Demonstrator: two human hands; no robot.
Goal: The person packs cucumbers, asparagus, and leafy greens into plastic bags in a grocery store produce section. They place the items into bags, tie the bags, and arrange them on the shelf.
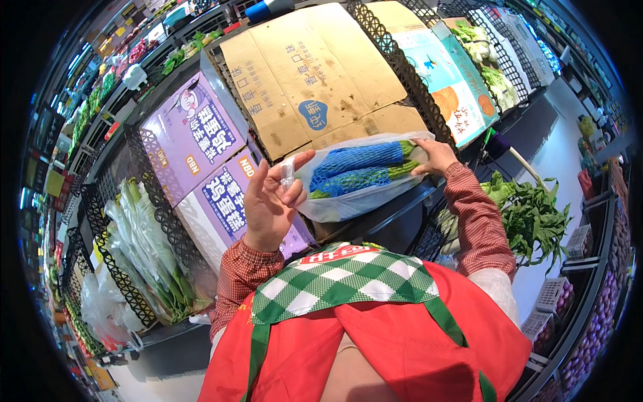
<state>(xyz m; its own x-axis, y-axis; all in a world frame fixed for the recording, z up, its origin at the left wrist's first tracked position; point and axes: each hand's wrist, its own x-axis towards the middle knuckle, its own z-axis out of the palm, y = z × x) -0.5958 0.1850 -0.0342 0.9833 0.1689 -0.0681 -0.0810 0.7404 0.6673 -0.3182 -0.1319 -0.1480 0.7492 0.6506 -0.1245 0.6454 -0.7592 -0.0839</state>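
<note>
A translucent plastic bag lies on the front edge of the display, in front of my body. Inside it are two bundles of long green vegetables in blue mesh sleeves, their green ends pointing right. My right hand grips the bag's right end, thumb on the near side and fingers over the far side. My left hand is at the bag's left end, thumb raised and other fingers partly curled. A clear plastic strip lies across its fingers; whether it belongs to the bag is unclear.
Flattened brown cardboard and purple printed cartons line the display. Bagged leeks or scallions lie to the left, beyond black lattice dividers. Leafy greens stick out by my right arm; crates of onions stand farther right.
</note>
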